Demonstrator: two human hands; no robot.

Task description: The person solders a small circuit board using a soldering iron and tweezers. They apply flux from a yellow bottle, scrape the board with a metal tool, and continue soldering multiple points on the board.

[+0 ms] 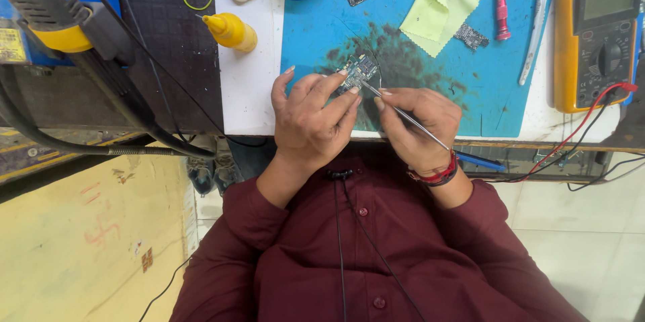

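Fingers of your left hand (310,115) pinch the small green circuit board (359,71) steady at frame centre, so your right hand (418,124), pressed around thin metal tweezers (403,114), can probe it.

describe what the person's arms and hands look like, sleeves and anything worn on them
Both arms wear dark maroon shirt sleeves pushed up toward the elbows. The left hand is bare, no rings or watch visible. The right hand has red thread bands with a dark one around the wrist.

Left hand (310,117) pinching small circuit board (359,70), right hand (418,126) holding tweezers (406,116), blue mat (322,26)
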